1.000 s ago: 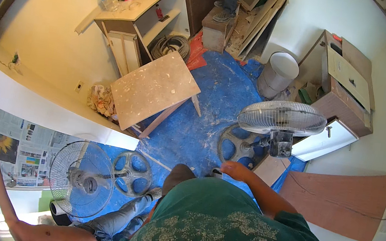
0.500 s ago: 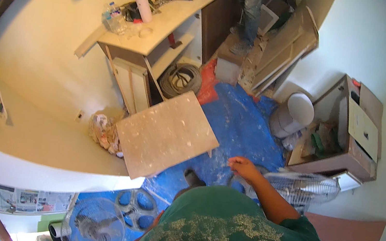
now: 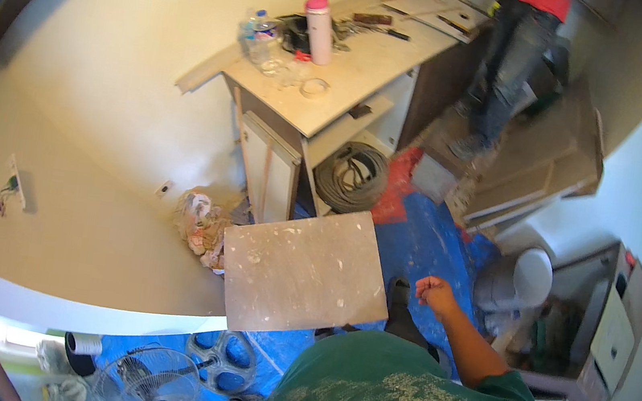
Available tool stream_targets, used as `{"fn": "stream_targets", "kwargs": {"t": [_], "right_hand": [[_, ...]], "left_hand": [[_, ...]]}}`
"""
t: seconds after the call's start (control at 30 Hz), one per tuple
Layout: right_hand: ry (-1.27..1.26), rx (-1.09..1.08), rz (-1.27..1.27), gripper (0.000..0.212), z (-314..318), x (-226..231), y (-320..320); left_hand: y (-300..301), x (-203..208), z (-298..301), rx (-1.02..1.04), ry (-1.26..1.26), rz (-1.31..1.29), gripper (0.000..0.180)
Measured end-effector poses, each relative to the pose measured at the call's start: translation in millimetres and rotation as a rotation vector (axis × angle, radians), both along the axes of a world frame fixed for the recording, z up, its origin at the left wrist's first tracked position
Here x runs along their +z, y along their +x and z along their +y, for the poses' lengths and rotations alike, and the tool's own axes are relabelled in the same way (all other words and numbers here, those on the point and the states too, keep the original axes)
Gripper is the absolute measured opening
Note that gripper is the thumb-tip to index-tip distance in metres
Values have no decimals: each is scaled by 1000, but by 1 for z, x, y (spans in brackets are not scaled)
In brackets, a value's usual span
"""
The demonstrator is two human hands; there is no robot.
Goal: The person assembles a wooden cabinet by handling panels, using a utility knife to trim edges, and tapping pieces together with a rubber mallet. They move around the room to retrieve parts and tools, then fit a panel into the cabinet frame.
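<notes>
My right hand (image 3: 437,294) hangs over the blue floor sheet (image 3: 433,244), its fingers curled in and nothing visible in them. Left of it is a flat, paint-spotted wooden board (image 3: 307,272), raised above the floor; what holds it up is hidden. The hand is apart from the board. One of my feet (image 3: 399,296) shows beside the board's right edge. My left hand is out of sight behind my green, dust-marked shirt (image 3: 393,389).
A counter (image 3: 356,55) carries a pink tumbler (image 3: 320,34), plastic bottles and tools. Below it lies a coiled hose (image 3: 351,176). Another person (image 3: 508,71) stands beyond. To the right are a grey bucket (image 3: 517,279) and an open cabinet (image 3: 585,349). A fan (image 3: 151,381) is at lower left.
The view has shifted forward and turned. My right hand is now farther ahead, away from the right-hand fan, which has left the view. One foot has come up beside the board.
</notes>
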State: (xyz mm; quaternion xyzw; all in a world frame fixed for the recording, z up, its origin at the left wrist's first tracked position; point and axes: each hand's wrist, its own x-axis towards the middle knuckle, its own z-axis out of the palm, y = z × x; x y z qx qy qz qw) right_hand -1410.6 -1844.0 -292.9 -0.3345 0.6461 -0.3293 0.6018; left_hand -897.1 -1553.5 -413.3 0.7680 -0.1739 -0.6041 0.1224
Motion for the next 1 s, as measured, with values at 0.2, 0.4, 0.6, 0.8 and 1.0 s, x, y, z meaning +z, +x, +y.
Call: {"fn": "stream_targets", "kwargs": {"t": [0.2,0.4,0.6,0.8,1.0], "right_hand": [[-19,128,-138,17,-169,-24,-6],[-112,226,20,7,-314,-64,-42],[-469,239,503,19,-442,-103,-137],[-519,517,1016,22,-455,-7,-80],[-760,310,891,38,-583,55,-97]], "left_hand": [[-107,1,20,224,65,-24,57],[-202,41,10,662,64,-73,56],[-241,20,-25,877,-64,-135,48],[-297,5,-13,640,-37,-156,42],[-355,-76,6,-330,3,-461,40]]}}
